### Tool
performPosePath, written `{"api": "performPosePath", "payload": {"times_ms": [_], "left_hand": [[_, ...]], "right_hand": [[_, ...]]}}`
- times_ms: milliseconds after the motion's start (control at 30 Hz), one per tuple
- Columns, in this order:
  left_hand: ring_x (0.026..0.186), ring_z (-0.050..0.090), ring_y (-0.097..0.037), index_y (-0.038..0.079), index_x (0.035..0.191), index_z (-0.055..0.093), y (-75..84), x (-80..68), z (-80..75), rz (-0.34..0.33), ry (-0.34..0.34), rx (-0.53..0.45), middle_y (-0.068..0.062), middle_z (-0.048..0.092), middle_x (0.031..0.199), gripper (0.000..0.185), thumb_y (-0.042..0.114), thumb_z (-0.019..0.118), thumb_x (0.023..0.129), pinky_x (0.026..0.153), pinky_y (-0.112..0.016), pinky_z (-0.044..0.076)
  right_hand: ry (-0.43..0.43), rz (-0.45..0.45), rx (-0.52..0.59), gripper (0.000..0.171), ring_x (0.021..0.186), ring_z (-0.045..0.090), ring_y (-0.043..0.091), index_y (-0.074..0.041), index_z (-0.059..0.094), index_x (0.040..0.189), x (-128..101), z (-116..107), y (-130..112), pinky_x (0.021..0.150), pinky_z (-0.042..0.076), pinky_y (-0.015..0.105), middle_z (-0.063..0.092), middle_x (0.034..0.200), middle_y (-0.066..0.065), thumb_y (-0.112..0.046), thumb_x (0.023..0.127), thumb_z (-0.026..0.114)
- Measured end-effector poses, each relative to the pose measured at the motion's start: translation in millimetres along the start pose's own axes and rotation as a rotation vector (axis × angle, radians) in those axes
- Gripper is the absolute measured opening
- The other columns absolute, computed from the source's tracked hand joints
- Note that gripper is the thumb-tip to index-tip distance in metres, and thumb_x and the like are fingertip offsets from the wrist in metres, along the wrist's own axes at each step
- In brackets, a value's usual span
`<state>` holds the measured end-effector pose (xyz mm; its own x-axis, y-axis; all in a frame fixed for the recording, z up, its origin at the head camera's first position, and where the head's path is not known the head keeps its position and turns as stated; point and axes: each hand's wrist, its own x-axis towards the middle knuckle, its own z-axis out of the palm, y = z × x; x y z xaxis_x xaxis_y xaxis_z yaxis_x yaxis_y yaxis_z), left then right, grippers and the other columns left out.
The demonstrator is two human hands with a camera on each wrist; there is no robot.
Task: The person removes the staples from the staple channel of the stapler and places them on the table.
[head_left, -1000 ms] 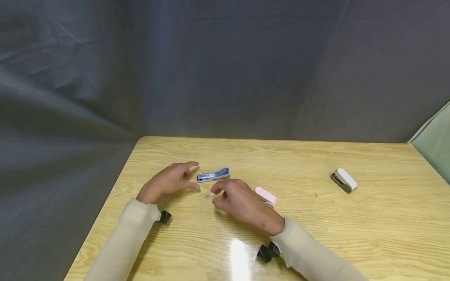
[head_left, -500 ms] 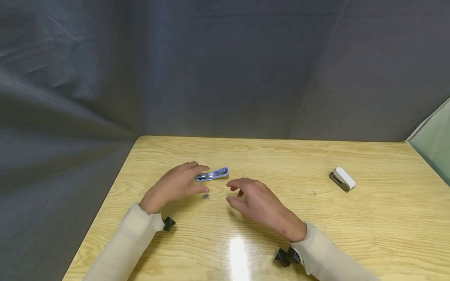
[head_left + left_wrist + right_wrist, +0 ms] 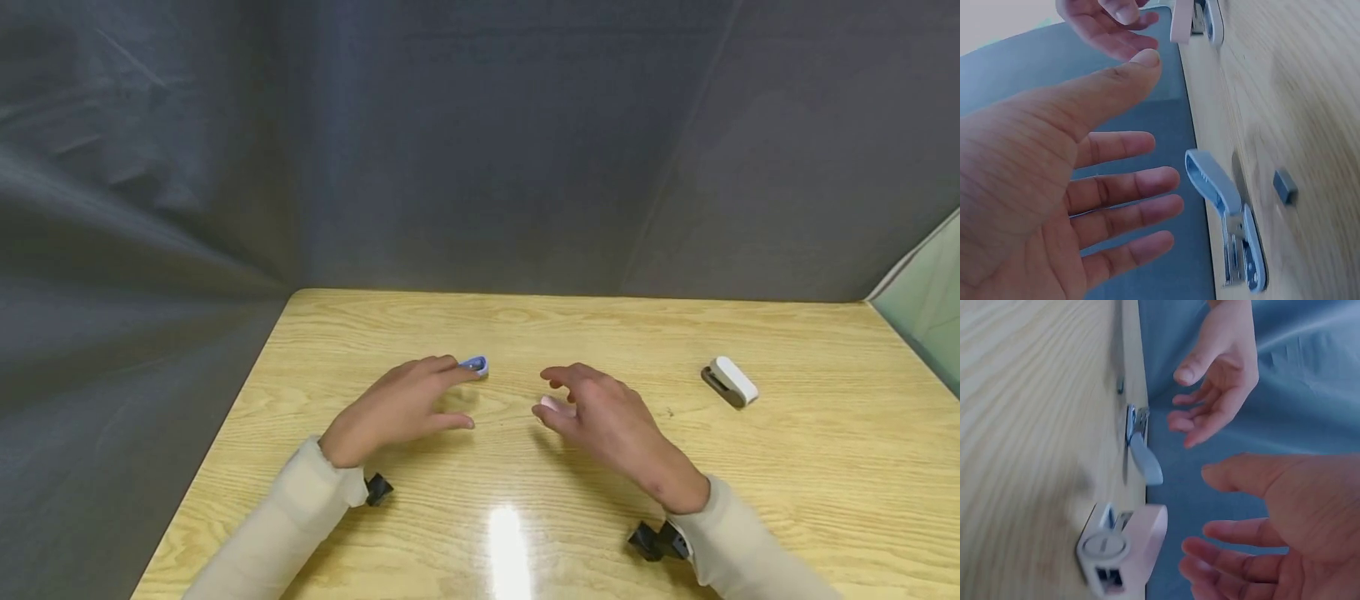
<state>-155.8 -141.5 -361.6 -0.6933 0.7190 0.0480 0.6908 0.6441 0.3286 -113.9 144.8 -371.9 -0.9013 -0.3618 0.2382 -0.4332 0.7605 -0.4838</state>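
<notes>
My left hand (image 3: 408,408) is held above the table with fingers extended and nothing in them. Beneath it lies a blue stapler (image 3: 1216,187), its top arm swung up and its metal magazine bare; from the head, the hand covers most of it. A small grey strip of staples (image 3: 1285,186) lies on the wood beside that stapler, hidden in the head view. To the right, my right hand (image 3: 611,429) hovers with loosely bent fingers, also holding nothing. Close by it stands a pink stapler (image 3: 1144,540), largely covered by this hand in the head view.
A white stapler with a dark base (image 3: 731,382) lies farther right on the wood-grain table (image 3: 795,467). Dark grey cloth (image 3: 480,150) rises along the table's back and left edges.
Both hands have moved right. The left has come over the blue stapler and staple strip, while the right has drawn away from them toward the pink stapler. The staplers stay in place.
</notes>
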Motion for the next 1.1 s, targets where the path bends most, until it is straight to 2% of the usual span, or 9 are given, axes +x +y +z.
{"api": "performPosePath", "payload": {"times_ms": [133, 200, 267, 400, 500, 600, 733, 933, 1100], "left_hand": [[0.115, 0.063, -0.023, 0.01, 0.142, 0.061, 6.3, 6.6, 2.6, 0.004, -0.024, -0.023, -0.009, 0.061, 0.136, 0.064, 0.048, 0.075, 0.093, 0.096, -0.039, 0.05], [0.132, 0.055, -0.025, 0.011, 0.143, 0.061, 8.7, 11.6, 5.3, -0.004, -0.05, -0.038, -0.01, 0.057, 0.145, 0.065, 0.051, 0.073, 0.093, 0.104, -0.041, 0.046], [0.137, 0.05, -0.026, 0.012, 0.143, 0.061, 10.4, 16.7, 9.0, -0.011, -0.075, -0.056, -0.009, 0.056, 0.146, 0.065, 0.053, 0.071, 0.094, 0.106, -0.041, 0.045], [0.116, 0.061, -0.019, 0.013, 0.142, 0.062, 9.6, 26.5, 17.7, -0.005, -0.104, -0.08, -0.003, 0.063, 0.133, 0.063, 0.053, 0.072, 0.094, 0.091, -0.034, 0.051], [0.1, 0.062, -0.016, 0.011, 0.141, 0.063, 8.7, 36.9, 22.3, 0.008, -0.122, -0.119, -0.001, 0.064, 0.124, 0.061, 0.049, 0.073, 0.094, 0.083, -0.031, 0.051], [0.106, 0.062, -0.017, 0.009, 0.139, 0.064, 9.9, 49.5, 25.5, 0.013, -0.136, -0.148, -0.001, 0.065, 0.125, 0.057, 0.042, 0.076, 0.094, 0.089, -0.033, 0.05], [0.104, 0.063, -0.016, 0.006, 0.133, 0.068, 11.9, 62.1, 32.1, 0.006, -0.141, -0.199, -0.002, 0.068, 0.12, 0.049, 0.03, 0.081, 0.092, 0.089, -0.03, 0.05], [0.086, 0.062, -0.008, 0.004, 0.121, 0.073, 15.7, 75.6, 42.2, -0.005, -0.157, -0.305, 0.002, 0.07, 0.099, 0.037, 0.018, 0.085, 0.089, 0.078, -0.024, 0.05], [0.073, 0.053, -0.006, 0.007, 0.118, 0.075, 16.7, 81.9, 49.0, -0.009, -0.18, -0.305, 0.008, 0.063, 0.084, 0.034, 0.022, 0.085, 0.088, 0.072, -0.024, 0.046]], "right_hand": [[-0.008, 0.015, -0.046, 0.041, 0.091, 0.069, 0.026, -0.005, 0.071, 0.125, -5, -3, 8, 0.066, 0.056, 0.042, 0.071, 0.116, 0.009, -0.032, 0.095, 0.078], [-0.007, 0.009, -0.076, 0.043, 0.092, 0.069, 0.028, -0.004, 0.071, 0.124, -7, -4, 12, 0.069, 0.057, 0.045, 0.071, 0.117, 0.012, -0.033, 0.093, 0.08], [-0.006, 0.006, -0.099, 0.045, 0.091, 0.069, 0.028, -0.003, 0.072, 0.122, -9, -3, 15, 0.069, 0.057, 0.045, 0.071, 0.116, 0.013, -0.033, 0.09, 0.082], [-0.017, -0.002, -0.119, 0.044, 0.083, 0.067, 0.023, -0.004, 0.073, 0.119, -11, 0, 18, 0.063, 0.055, 0.04, 0.07, 0.11, 0.01, -0.031, 0.087, 0.086], [-0.019, -0.018, -0.135, 0.042, 0.075, 0.062, 0.016, -0.005, 0.074, 0.116, -12, 2, 20, 0.058, 0.052, 0.034, 0.069, 0.103, 0.007, -0.029, 0.085, 0.088], [-0.022, -0.022, -0.149, 0.041, 0.071, 0.058, 0.012, -0.005, 0.075, 0.114, -12, 3, 24, 0.055, 0.049, 0.03, 0.067, 0.099, 0.005, -0.027, 0.083, 0.089], [-0.058, -0.001, -0.131, 0.038, 0.071, 0.055, 0.01, -0.004, 0.075, 0.113, -12, 5, 27, 0.057, 0.049, 0.029, 0.067, 0.099, 0.004, -0.026, 0.084, 0.088], [-0.087, 0.023, -0.095, 0.031, 0.07, 0.052, 0.008, -0.007, 0.075, 0.109, -11, 11, 29, 0.058, 0.047, 0.028, 0.065, 0.096, 0.001, -0.023, 0.085, 0.087], [-0.087, 0.016, -0.119, 0.033, 0.067, 0.048, 0.007, -0.005, 0.075, 0.108, -11, 15, 30, 0.056, 0.045, 0.028, 0.063, 0.09, -0.001, -0.023, 0.084, 0.089]]}}
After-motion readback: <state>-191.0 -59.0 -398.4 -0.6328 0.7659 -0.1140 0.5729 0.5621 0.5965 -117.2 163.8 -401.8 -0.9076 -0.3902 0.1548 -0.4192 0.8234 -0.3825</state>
